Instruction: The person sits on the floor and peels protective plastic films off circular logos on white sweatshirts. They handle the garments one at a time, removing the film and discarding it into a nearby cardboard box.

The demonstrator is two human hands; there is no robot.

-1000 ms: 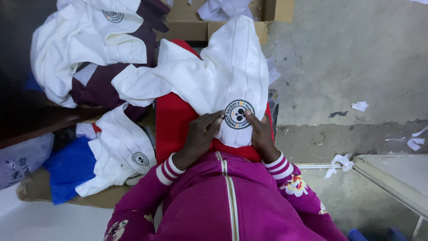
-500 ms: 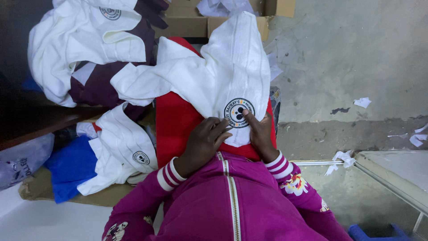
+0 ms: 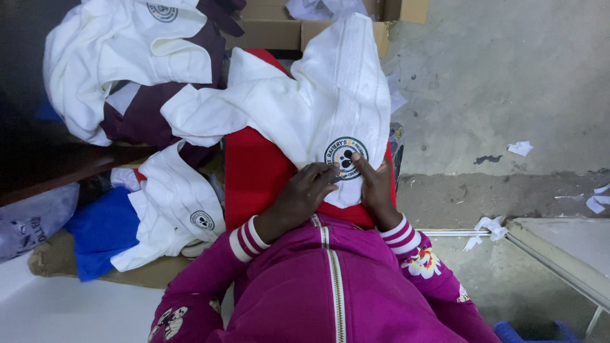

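Head view: white garment (image 3: pixel 318 114) draped over a red pad (image 3: pixel 260 178) on the lap. Left hand (image 3: pixel 298 200) lies flat, fingers spread, pinning the cloth beside the round dark-ringed badge (image 3: pixel 345 157); right hand (image 3: pixel 375 190) presses its thumb on the badge's edge. Neither grip is clamped on anything. Judgement: keep cloth taut, press evenly round the badge rim. Same round badges on the other white pieces (image 3: pixel 171 209) at left. Brown cardboard box (image 3: pixel 279 32) sits above.
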